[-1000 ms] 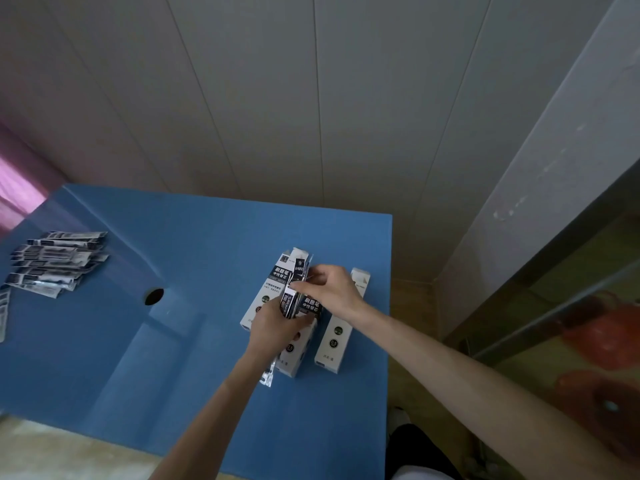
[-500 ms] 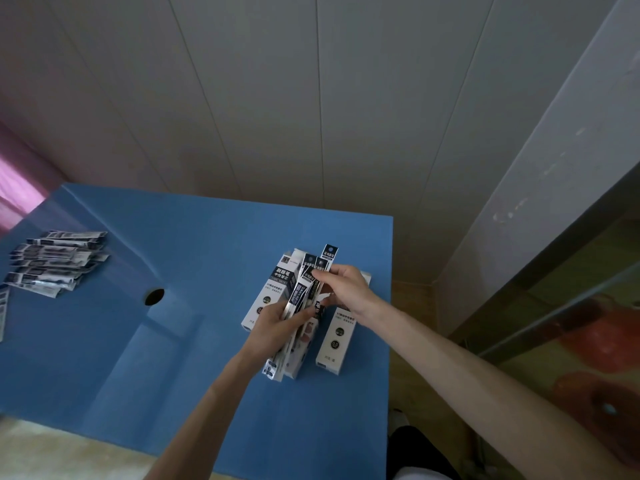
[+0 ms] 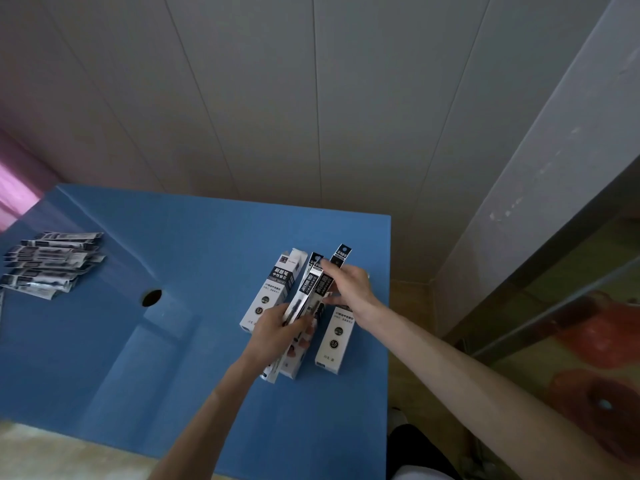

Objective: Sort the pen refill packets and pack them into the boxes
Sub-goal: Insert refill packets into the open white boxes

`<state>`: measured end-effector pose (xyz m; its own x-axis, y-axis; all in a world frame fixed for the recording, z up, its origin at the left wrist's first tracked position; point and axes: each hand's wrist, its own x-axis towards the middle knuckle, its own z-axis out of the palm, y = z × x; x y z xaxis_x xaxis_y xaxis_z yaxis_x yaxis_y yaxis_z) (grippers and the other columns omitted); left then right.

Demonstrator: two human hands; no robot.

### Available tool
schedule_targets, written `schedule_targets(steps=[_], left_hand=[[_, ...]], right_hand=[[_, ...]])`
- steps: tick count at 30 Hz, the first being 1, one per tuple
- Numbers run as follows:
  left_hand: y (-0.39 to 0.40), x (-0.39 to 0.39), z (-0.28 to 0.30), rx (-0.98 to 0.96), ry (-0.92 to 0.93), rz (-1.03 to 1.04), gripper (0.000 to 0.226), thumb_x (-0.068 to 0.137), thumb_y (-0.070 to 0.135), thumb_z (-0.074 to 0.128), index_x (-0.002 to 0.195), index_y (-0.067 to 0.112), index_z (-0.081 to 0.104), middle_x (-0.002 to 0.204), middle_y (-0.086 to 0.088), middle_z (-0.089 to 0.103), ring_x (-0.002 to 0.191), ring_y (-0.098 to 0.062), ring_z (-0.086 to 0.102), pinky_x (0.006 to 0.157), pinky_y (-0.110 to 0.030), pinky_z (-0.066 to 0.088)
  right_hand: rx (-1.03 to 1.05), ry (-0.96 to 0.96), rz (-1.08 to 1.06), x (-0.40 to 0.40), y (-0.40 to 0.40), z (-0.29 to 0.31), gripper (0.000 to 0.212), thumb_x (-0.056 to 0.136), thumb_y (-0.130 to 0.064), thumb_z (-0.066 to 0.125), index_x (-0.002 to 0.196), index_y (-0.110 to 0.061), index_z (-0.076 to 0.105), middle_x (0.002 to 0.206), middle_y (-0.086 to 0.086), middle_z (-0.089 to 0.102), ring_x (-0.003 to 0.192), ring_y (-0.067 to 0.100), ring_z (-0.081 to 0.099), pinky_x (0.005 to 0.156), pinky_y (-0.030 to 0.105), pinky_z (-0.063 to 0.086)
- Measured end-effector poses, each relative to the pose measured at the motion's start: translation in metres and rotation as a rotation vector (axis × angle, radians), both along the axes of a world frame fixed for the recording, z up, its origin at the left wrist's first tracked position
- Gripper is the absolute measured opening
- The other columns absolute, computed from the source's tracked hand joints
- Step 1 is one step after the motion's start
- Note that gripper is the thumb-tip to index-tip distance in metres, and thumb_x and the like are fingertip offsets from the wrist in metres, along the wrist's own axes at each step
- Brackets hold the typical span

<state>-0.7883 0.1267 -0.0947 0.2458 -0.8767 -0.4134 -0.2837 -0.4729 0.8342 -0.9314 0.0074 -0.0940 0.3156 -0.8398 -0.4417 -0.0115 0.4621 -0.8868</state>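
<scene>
Three white refill boxes lie side by side at the right of the blue table: a left box (image 3: 273, 289), a middle box (image 3: 292, 362) mostly under my hands, and a right box (image 3: 335, 344). My left hand (image 3: 277, 329) grips a bundle of black-and-white refill packets (image 3: 313, 289) around its lower half, slanting over the middle box. My right hand (image 3: 348, 289) pinches the bundle's upper part, and one packet's top (image 3: 343, 253) sticks out past the fingers. A heap of loose refill packets (image 3: 48, 266) lies at the far left.
The blue table (image 3: 194, 375) has a round hole (image 3: 151, 297) left of the boxes. Its right edge runs close beside the right box, with floor below. A grey panelled wall stands behind, and a pink cloth shows at the far left.
The packet bundle has slid up and outward along the middle box. My right hand moved up toward the packets' tops, and one packet now juts out beyond the rest.
</scene>
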Motion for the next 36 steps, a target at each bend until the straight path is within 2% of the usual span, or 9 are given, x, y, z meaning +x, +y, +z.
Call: schedule_targets(steps=[4,8,12,14,17,21,25,28,36], left_hand=[[0.0,0.001,-0.002,-0.018,-0.136,-0.056,0.013,0.098,0.029,0.067,0.096,0.016,0.067,0.076,0.009,0.078,0.071,-0.021,0.075,0.069,-0.037,0.062],[0.001,0.006,-0.005,-0.021,-0.096,-0.054,0.014,0.098,0.031,0.069,0.101,0.018,0.069,0.081,0.003,0.079,0.076,-0.026,0.076,0.072,-0.042,0.062],[0.0,0.011,-0.006,-0.012,-0.08,-0.011,0.016,0.095,0.03,0.072,0.104,0.017,0.069,0.082,0.005,0.079,0.07,-0.016,0.076,0.061,-0.031,0.06],[0.001,0.012,-0.005,-0.002,-0.113,0.011,0.014,0.093,0.031,0.074,0.099,0.02,0.068,0.079,0.004,0.078,0.068,-0.014,0.076,0.051,-0.024,0.052],[0.003,0.015,-0.01,-0.016,-0.201,0.068,0.016,0.091,0.027,0.075,0.086,0.017,0.064,0.069,0.005,0.075,0.06,-0.01,0.072,0.056,-0.024,0.047],[0.006,0.01,-0.021,-0.042,-0.367,0.171,0.022,0.086,0.038,0.076,0.081,0.025,0.059,0.072,0.01,0.07,0.069,-0.013,0.069,0.061,-0.033,0.054],[0.001,-0.007,-0.023,0.009,-0.496,0.112,0.047,0.069,0.063,0.078,0.103,0.036,0.059,0.092,0.019,0.069,0.085,-0.009,0.067,0.067,-0.032,0.053],[-0.005,-0.013,-0.025,0.055,-0.615,0.049,0.062,0.069,0.066,0.074,0.121,0.038,0.056,0.101,0.014,0.072,0.095,-0.016,0.066,0.071,-0.032,0.05],[0.004,-0.01,-0.024,-0.073,-0.469,0.125,0.037,0.07,0.053,0.085,0.094,0.032,0.065,0.078,0.02,0.07,0.073,-0.002,0.065,0.063,-0.034,0.058]], right_hand=[[0.022,0.007,0.083,-0.002,-0.002,0.003,0.017,0.091,-0.016,0.078,0.103,-0.009,0.071,0.098,0.005,0.079,0.087,0.017,0.077,0.072,0.035,0.065],[0.026,0.003,0.103,-0.004,-0.008,0.003,0.012,0.091,-0.01,0.076,0.099,-0.006,0.068,0.101,0.011,0.078,0.094,0.026,0.076,0.07,0.035,0.065],[0.012,-0.022,0.068,-0.003,-0.015,0.0,0.021,0.092,-0.013,0.075,0.108,0.0,0.067,0.105,0.013,0.078,0.095,0.026,0.076,0.071,0.033,0.064],[0.006,-0.04,0.035,-0.006,-0.022,0.001,0.028,0.093,-0.015,0.075,0.111,0.003,0.065,0.103,0.012,0.078,0.092,0.027,0.077,0.077,0.035,0.064],[-0.012,-0.045,-0.047,-0.016,-0.039,0.004,0.027,0.095,-0.014,0.072,0.112,0.005,0.066,0.103,0.013,0.078,0.09,0.028,0.077,0.085,0.038,0.063],[0.044,-0.108,-0.238,-0.036,-0.062,0.008,0.011,0.096,-0.007,0.069,0.103,0.001,0.067,0.104,0.016,0.077,0.089,0.023,0.076,0.073,0.031,0.064],[0.155,-0.13,-0.305,-0.052,-0.081,0.008,0.016,0.094,-0.002,0.069,0.109,0.005,0.064,0.108,0.02,0.073,0.09,0.025,0.074,0.066,0.031,0.065],[0.218,-0.143,-0.329,-0.062,-0.087,0.008,0.017,0.094,0.0,0.067,0.11,0.007,0.063,0.108,0.021,0.072,0.088,0.026,0.073,0.059,0.03,0.063],[0.325,-0.168,-0.197,-0.064,-0.093,0.015,0.007,0.096,0.0,0.064,0.102,0.003,0.063,0.095,0.018,0.073,0.084,0.025,0.073,0.056,0.028,0.062]])
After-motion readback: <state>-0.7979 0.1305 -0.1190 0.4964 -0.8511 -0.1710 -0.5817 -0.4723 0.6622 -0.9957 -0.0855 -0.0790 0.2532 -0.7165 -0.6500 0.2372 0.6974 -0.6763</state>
